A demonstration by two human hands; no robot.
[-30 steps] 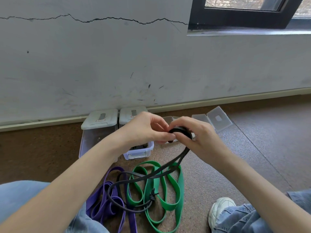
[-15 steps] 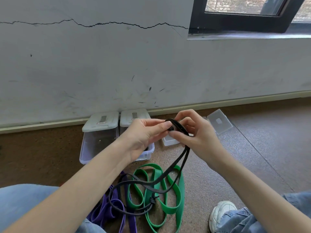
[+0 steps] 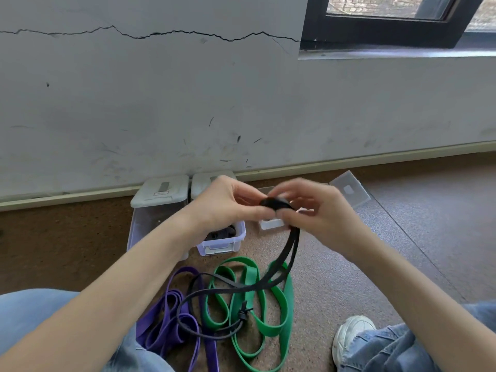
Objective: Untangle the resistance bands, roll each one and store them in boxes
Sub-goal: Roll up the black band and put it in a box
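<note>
A thin black band [image 3: 288, 251] is partly wound into a small roll [image 3: 275, 203] held up between both hands. My left hand [image 3: 228, 202] pinches the roll from the left, and my right hand [image 3: 319, 208] curls its fingers round it from the right. The band's loose part hangs down to the floor and loops over a green band [image 3: 271, 323] and a purple band [image 3: 171, 326]. A clear box [image 3: 158, 210] with its lid on stands by the wall. Beside it, a second box [image 3: 222, 244] holds something dark.
A small open clear box [image 3: 271, 224] lies behind my hands, with a loose clear lid [image 3: 349, 190] to its right. My jeans-clad knees [image 3: 402, 347] and a white shoe [image 3: 351, 334] frame the bands. A cracked grey wall runs behind the boxes.
The black band's open loop between my fingers has been wound into a tighter roll. Both hands closed in on it, and less band hangs down.
</note>
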